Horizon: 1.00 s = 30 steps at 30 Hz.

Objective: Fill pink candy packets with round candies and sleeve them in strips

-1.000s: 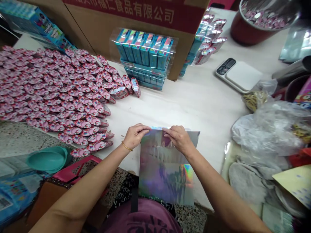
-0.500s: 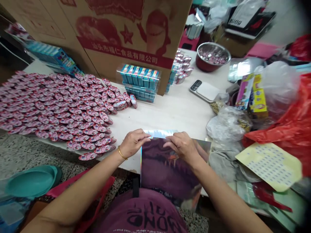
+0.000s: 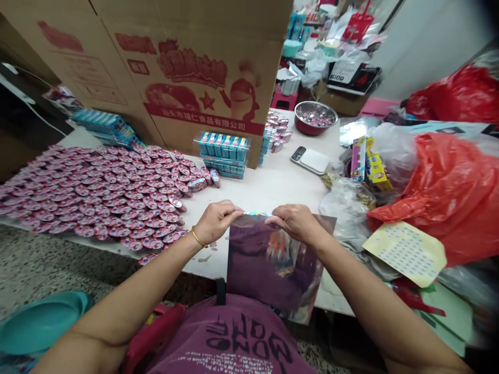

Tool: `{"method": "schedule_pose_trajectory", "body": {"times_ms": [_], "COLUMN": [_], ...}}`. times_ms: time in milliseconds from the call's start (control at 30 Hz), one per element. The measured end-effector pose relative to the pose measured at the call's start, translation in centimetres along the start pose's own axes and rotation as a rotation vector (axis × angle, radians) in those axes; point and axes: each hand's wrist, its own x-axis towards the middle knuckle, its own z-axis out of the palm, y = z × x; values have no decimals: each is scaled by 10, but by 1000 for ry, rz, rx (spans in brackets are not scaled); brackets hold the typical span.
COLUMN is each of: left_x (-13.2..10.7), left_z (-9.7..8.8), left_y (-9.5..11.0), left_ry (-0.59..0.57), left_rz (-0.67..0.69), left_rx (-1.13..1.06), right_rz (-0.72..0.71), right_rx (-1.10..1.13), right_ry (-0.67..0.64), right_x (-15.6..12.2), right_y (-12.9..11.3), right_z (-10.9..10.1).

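In the head view my left hand (image 3: 217, 222) pinches the top edge of a large, glossy plastic sheet (image 3: 251, 259) near its left corner. My right hand (image 3: 295, 221) grips the same edge farther right, thumb pressed against fingers. Between the two hands runs a narrow, silvery rainbow-tinted strip (image 3: 257, 213). Below it the sheet hangs over the table's front edge before my purple shirt; its dark surface carries reflections. I cannot tell whether it is a single sheet or a flat bag.
Many pink foil-topped packs (image 3: 117, 192) cover the table's left. Behind stand blue boxes in clear trays (image 3: 224, 153) and a big carton (image 3: 187, 62). A kitchen scale (image 3: 311, 159), a metal bowl (image 3: 315, 118), a red plastic bag (image 3: 456, 197) and a dotted yellow card (image 3: 405, 252) lie rightward.
The silvery strip between my hands has become narrower. My right hand has closed more on the edge. The camera view has tilted up, showing more of the carton and the background.
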Motion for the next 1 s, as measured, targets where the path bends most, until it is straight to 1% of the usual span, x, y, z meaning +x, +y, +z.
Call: {"method": "schedule_pose_trajectory", "body": {"times_ms": [133, 200, 267, 333, 400, 467, 500, 533, 567, 600, 633, 700, 767, 800, 867, 933, 1000], "left_x": [-7, -9, -8, -3, 2, 5, 5, 4, 2, 1, 1, 5, 17, 24, 41, 54, 62], "left_z": [-1, 2, 10, 23, 41, 61, 72, 81, 90, 98, 106, 120, 134, 142, 156, 169, 177], "left_y": [-2, -9, -28, -59, -99, -139, -156, -170, -182, -189, -194, -197, -194, -191, -185, -181, -177], "left_ry": [10, 13, 31, 63, 60, 1, -35, -75, -115, -148, -177, -225, -288, -330, -402, -437, -454], "left_rz": [-11, -30, -89, -202, -354, -479, -520, -559, -580, -589, -585, -533, -465, -429, -386, -395, -411], "left_rx": [9, 16, 32, 75, 139, 221, 271, 331, 393, 448, 491, 527, 515, 509, 517, 558, 609], "right_rz": [-54, -71, -70, -10, 138, 366, 494, 632, 785, 897, 989, 1105, 1217, 1266, 1330, 1345, 1332], "right_rx": [29, 18, 3, 14, 84, 217, 299, 383, 458, 523, 556, 543, 512, 506, 504, 487, 446], "right_ry": [21, 59, 132, 250, 387, 486, 497, 482, 441, 357, 300, 288, 305, 312, 319, 321, 311], "right_x": [3, 6, 12, 13, 1, -29, -51, -76, -102, -127, -151, -188, -207, -211, -209, -201, -194], "right_y": [-2, -1, 7, 22, 42, 57, 59, 57, 51, 41, 28, 0, -22, -29, -33, -29, -21], "right_z": [13, 19, 26, 40, 65, 103, 126, 150, 174, 196, 216, 245, 260, 263, 263, 261, 261]}}
